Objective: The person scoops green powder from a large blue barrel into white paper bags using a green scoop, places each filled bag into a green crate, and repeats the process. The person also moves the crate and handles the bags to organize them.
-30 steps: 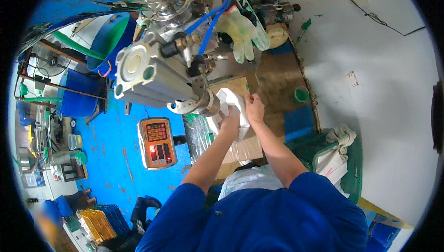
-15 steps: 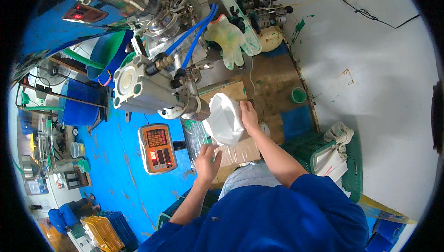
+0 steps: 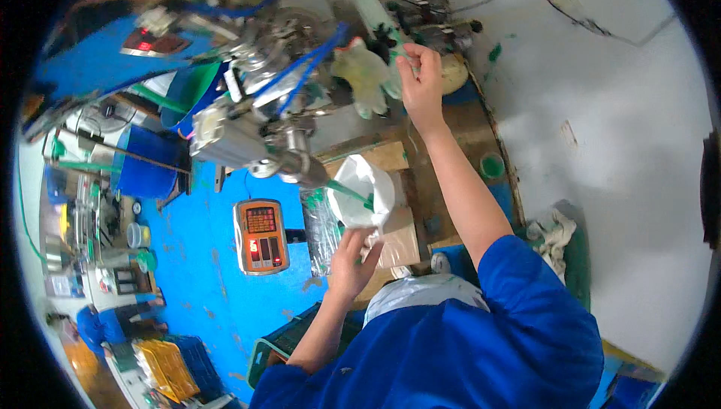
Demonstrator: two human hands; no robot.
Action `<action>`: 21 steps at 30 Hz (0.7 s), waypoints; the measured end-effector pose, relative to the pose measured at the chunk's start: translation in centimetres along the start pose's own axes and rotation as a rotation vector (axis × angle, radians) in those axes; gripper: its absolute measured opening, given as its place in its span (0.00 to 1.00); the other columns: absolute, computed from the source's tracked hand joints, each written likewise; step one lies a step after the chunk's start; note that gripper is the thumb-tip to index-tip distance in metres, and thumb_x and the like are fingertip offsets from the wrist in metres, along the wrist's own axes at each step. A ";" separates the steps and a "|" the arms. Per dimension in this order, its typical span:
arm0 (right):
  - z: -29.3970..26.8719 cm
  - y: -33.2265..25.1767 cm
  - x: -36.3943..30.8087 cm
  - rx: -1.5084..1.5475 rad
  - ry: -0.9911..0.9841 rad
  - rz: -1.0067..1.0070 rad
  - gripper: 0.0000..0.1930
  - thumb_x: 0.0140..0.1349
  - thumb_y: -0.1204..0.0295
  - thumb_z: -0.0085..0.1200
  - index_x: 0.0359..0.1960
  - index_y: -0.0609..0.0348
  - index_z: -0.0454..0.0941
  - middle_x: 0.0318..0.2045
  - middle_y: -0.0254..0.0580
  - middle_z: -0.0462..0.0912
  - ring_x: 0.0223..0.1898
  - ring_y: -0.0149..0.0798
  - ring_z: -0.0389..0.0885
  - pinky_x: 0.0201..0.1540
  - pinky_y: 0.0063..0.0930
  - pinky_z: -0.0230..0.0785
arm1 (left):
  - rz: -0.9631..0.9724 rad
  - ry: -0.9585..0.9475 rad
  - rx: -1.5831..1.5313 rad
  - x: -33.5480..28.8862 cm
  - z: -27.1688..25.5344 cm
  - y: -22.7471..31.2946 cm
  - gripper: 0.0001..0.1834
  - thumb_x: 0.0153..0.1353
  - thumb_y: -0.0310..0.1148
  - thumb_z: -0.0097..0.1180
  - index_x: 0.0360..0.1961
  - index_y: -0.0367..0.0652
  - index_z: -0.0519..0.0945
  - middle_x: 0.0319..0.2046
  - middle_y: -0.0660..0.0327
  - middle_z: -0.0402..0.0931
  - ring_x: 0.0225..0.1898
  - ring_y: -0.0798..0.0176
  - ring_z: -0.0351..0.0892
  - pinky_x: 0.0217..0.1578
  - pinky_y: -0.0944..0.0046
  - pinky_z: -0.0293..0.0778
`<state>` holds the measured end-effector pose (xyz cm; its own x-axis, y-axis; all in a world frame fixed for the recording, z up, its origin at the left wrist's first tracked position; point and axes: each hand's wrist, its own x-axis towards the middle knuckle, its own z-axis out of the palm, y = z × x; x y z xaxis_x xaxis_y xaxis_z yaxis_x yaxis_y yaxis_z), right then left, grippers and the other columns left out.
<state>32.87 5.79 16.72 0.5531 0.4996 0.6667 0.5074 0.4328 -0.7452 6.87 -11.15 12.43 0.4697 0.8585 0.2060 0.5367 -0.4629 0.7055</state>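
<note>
A white bag (image 3: 346, 211) stands open on the cardboard below a metal filling nozzle (image 3: 306, 169). A stream of green liquid (image 3: 351, 193) runs from the nozzle into the bag's mouth. My left hand (image 3: 350, 268) is at the bag's near edge, its fingers and thumb closing on the white material. Stretched far forward, my right hand (image 3: 425, 90) has its fingers curled at the edge of a pale green panel (image 3: 369, 8) with black knobs. What its fingertips grip there is hidden. A stained pale glove (image 3: 363, 78) hangs just left of that hand.
An orange scale (image 3: 260, 236) with lit red digits stands left of the bag. Blue hoses (image 3: 304, 69) cross the machine. A small green cup (image 3: 492, 166) sits on the board at right. A green crate (image 3: 577, 259) with cloth is beside me; another person (image 3: 113, 326) is at far left.
My right hand has left the bag and moved forward to the panel. My left hand has moved to the bag's near edge. Green liquid now flows from the nozzle.
</note>
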 end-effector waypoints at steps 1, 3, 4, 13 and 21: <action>-1.7 0.8 -0.6 0.052 0.052 0.094 0.14 0.58 0.70 0.54 0.44 0.61 0.70 0.38 0.43 0.69 0.37 0.35 0.69 0.41 0.28 0.64 | 0.020 -0.024 -0.133 2.2 0.9 1.6 0.17 0.49 0.25 0.61 0.42 0.42 0.76 0.36 0.55 0.73 0.27 0.61 0.75 0.26 0.65 0.73; -5.9 2.9 -3.4 -0.105 0.046 0.193 0.16 0.57 0.70 0.55 0.46 0.60 0.69 0.40 0.44 0.70 0.40 0.38 0.70 0.43 0.32 0.65 | 0.032 0.014 -0.172 6.4 3.1 4.7 0.21 0.47 0.22 0.63 0.44 0.43 0.73 0.40 0.62 0.75 0.30 0.69 0.75 0.26 0.72 0.73; -9.4 4.5 -5.2 -0.188 0.061 0.175 0.18 0.56 0.70 0.56 0.47 0.60 0.68 0.41 0.45 0.70 0.41 0.40 0.71 0.45 0.33 0.65 | 0.084 -0.003 -0.175 8.2 4.4 6.2 0.27 0.47 0.23 0.64 0.50 0.43 0.70 0.46 0.61 0.73 0.36 0.67 0.75 0.27 0.71 0.74; -45.1 14.4 -25.3 -1.255 0.347 1.029 0.30 0.50 0.60 0.58 0.53 0.60 0.64 0.49 0.62 0.67 0.53 0.56 0.66 0.53 0.47 0.61 | 0.354 -0.264 -0.186 13.1 17.1 15.5 0.64 0.31 0.35 0.75 0.67 0.44 0.45 0.64 0.47 0.47 0.65 0.45 0.47 0.63 0.53 0.51; -48.6 9.1 -22.2 -0.898 -0.112 0.907 0.11 0.58 0.66 0.50 0.27 0.62 0.75 0.26 0.46 0.79 0.29 0.47 0.78 0.32 0.37 0.67 | 0.349 -0.495 0.003 12.0 22.3 20.6 0.71 0.27 0.35 0.77 0.68 0.48 0.36 0.66 0.47 0.38 0.66 0.43 0.42 0.63 0.50 0.49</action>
<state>57.32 -37.86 -4.19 0.8973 0.4276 -0.1098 0.2700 -0.7282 -0.6299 39.22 -15.36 14.30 0.8882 0.4516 0.0842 0.2940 -0.6997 0.6511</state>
